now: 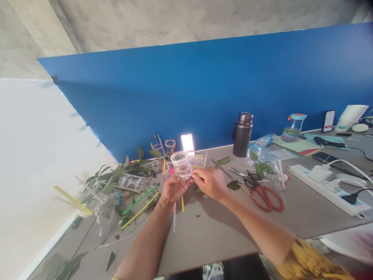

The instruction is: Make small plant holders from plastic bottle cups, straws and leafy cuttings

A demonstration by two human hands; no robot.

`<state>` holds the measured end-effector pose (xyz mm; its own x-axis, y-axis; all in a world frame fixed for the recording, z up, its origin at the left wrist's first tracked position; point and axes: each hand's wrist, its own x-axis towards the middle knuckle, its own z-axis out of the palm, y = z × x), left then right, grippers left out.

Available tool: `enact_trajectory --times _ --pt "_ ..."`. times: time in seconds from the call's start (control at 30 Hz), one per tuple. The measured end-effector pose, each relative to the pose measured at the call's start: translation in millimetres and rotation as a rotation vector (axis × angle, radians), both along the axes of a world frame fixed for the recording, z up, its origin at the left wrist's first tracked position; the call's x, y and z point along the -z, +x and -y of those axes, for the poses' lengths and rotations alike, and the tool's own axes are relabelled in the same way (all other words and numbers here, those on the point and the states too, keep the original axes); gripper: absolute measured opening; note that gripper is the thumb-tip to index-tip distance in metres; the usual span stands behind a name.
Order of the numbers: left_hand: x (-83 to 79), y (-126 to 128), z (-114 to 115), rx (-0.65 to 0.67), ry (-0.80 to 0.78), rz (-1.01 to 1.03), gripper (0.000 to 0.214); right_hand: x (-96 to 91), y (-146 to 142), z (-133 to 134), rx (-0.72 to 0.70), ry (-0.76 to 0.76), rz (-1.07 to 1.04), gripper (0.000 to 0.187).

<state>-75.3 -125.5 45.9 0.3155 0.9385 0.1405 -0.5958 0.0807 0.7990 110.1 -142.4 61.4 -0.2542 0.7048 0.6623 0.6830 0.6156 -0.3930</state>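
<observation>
Cup [181, 165] above bench [210, 229], held low in half-curled left hand [176, 189], pinched at the lower edge by right hand [210, 182]; looks apt to buckle if squeezed too hard.

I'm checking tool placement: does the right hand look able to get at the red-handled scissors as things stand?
Probably yes: the right hand has the red-handled scissors nearby on its right, their handles mostly uncovered. Its fingers would likely have to leave the clear ribbed plastic piece first.
</observation>
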Motion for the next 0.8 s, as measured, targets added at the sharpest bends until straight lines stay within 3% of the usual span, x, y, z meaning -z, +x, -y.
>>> enact_trajectory --times 0.23,0.43,0.6,0.8 --pt "-4.6 8.1 7.4 -0.036 0.056 -0.044 0.057 2.4 0.2 -3.6 0.04 -0.04 0.018 0.022" --pt "-3.2 8.5 2.8 -0.145 -0.021 0.063 0.049 1.2 0.7 -5.4 0.065 -0.108 0.021 0.023" --pt "-2.8 7.2 1.4 -0.091 -0.072 0.1 0.048 -5.4 -1.3 -4.6 0.069 -0.229 -0.023 0.022" --pt "-6.6 11.1 6.3 -0.055 -0.002 0.066 0.046 -8.5 -4.5 -3.4 0.115 -0.344 -0.061 0.023"
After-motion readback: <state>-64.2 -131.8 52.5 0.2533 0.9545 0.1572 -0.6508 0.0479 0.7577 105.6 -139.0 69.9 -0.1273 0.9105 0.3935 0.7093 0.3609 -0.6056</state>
